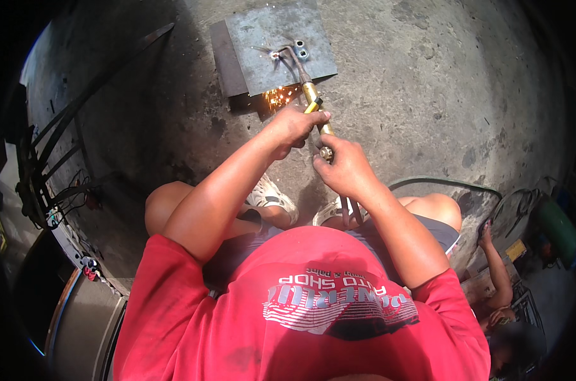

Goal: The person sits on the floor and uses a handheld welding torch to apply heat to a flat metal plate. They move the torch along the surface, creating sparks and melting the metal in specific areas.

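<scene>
A brass cutting torch (309, 91) slants away from me over a grey metal plate (256, 28). Its bent tip meets the plate at a small glowing spot, and orange sparks (279, 97) spray out below the plate's near edge. Two round holes show just right of the tip. My left hand (293, 130) is closed around the torch's middle, beside a short yellow piece (313, 105) with a black end; whether I hold that piece is unclear. Behind it, my right hand (345, 166) grips the rear of the torch by a round valve knob (326, 153).
A darker metal piece (228, 60) lies under the plate's left side. Torch hoses (346, 213) run down between my feet, and a dark hose (447, 181) curves right across the concrete floor. Another person's arm (499, 279) shows at lower right, near a green cylinder (556, 228).
</scene>
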A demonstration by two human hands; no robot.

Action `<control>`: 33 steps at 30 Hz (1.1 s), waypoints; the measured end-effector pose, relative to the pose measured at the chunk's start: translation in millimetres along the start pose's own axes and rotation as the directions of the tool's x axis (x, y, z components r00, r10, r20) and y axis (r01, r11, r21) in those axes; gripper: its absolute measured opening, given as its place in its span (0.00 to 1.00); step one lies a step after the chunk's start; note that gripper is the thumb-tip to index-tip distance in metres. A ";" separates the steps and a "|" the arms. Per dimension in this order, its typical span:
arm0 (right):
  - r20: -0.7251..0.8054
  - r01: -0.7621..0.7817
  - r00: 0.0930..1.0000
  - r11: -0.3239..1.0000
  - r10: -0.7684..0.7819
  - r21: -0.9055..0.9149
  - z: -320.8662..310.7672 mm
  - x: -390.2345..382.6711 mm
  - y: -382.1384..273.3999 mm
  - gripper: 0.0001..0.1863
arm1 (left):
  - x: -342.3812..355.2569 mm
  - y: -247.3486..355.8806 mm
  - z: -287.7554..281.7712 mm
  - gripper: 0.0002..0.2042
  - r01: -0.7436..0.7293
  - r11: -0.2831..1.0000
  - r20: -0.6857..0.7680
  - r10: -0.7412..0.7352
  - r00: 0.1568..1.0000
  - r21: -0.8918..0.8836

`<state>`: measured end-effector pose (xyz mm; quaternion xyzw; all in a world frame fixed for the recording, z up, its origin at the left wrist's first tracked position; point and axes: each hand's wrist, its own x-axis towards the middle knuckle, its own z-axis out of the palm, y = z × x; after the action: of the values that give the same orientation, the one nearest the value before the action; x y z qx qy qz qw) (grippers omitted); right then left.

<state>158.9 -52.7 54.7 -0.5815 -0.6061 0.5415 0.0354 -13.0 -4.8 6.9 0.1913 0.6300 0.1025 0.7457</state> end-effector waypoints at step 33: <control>-0.030 0.045 0.999 0.999 -0.045 -0.005 6.0 0.6 4.7 0.16 | -4.5 1.5 -1.8 0.13 0.018 1.000 0.023 -0.018 1.000 0.003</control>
<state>157.8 -57.1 48.6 -0.5758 -0.6196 0.5306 0.0554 -15.4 -5.0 11.4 0.1881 0.6233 0.0927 0.7533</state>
